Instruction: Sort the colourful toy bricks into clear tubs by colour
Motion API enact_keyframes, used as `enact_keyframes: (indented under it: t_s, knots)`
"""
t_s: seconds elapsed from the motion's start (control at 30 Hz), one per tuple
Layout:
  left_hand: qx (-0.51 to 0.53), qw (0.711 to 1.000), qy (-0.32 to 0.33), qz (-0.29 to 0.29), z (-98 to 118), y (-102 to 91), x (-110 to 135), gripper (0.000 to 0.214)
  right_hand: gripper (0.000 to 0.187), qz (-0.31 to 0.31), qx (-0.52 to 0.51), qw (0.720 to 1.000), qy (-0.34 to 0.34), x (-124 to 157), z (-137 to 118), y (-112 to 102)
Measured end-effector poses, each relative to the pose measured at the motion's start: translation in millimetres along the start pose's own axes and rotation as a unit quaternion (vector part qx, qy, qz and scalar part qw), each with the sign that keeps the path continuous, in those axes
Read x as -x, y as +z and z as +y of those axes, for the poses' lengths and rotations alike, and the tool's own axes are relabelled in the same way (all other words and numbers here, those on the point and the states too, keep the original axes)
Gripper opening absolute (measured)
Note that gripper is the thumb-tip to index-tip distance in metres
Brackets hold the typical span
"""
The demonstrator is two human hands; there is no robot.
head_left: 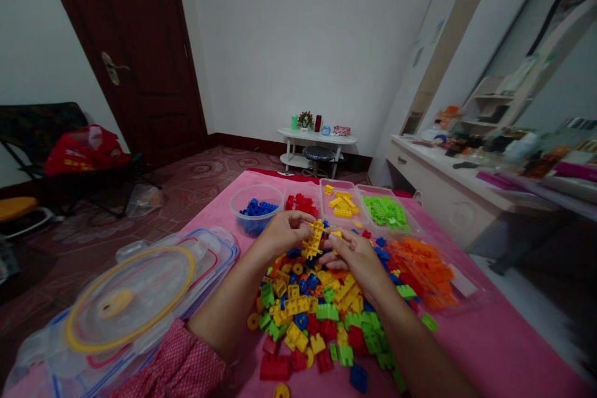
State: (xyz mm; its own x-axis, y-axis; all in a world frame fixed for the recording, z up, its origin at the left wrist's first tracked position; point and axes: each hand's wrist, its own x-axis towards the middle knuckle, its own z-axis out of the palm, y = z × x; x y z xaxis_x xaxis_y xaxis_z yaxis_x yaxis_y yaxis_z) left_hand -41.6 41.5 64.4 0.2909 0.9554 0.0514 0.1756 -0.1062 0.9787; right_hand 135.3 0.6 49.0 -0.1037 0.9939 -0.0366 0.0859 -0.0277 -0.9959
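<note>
My left hand [285, 231] is closed around the end of a long yellow building block [313, 240] with studs and side pegs, raised above the pile. Facing it, my right hand [353, 256] is closed with a small yellow block [336, 234] at its fingertips. Under both hands spreads a loose pile of toy building blocks [327, 311] in yellow, green, red and blue. Behind them stand a round tub of blue blocks [255, 208], a box of red blocks [302, 204], a box of yellow blocks [344, 204] and a box of green blocks [385, 210].
Orange pieces [426, 270] lie in a clear container at the right. Stacked clear lids [153, 298] cover the left side of the pink tabletop [508, 336]. A cluttered white dresser [433, 186] stands to the right, and a low white table [298, 135] by the far wall.
</note>
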Motion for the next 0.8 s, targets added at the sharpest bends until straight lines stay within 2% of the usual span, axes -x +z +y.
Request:
enact_keyframes:
  t_s: [0.07,0.2,0.33,0.43,0.57,0.73,0.8]
  knots:
    - [0.076,0.996,-0.018,-0.031,2.9,4.0,2.6,0.035,0.045,-0.021,-0.026,0.999,0.005,3.3,-4.8,1.6]
    - [0.112,0.992,-0.025,-0.044,1.2,10.9,4.5,0.041,0.050,-0.036,-0.010,0.999,0.006,4.6,-6.3,2.8]
    - [0.111,0.992,-0.026,-0.054,-6.3,15.6,1.7,0.043,0.044,-0.019,0.050,0.999,-0.009,0.4,0.1,1.8]
    - [0.046,0.998,0.008,-0.036,-12.7,15.7,-1.1,0.039,0.037,-0.010,0.093,0.996,-0.012,-1.7,1.1,-4.2]
    - [-0.098,0.994,0.058,0.001,-18.6,13.8,-3.2,0.031,0.036,0.002,0.157,0.988,-0.005,-5.4,-2.8,-26.3]
    - [-0.149,0.985,0.084,-0.011,-20.5,17.0,-3.0,0.025,0.033,-0.002,0.283,0.959,-0.017,-35.7,-13.0,-66.9]
    - [-0.161,0.982,0.098,-0.014,-19.6,20.0,-2.2,0.025,0.037,0.043,0.300,0.952,-0.036,-53.8,-19.2,-79.5]
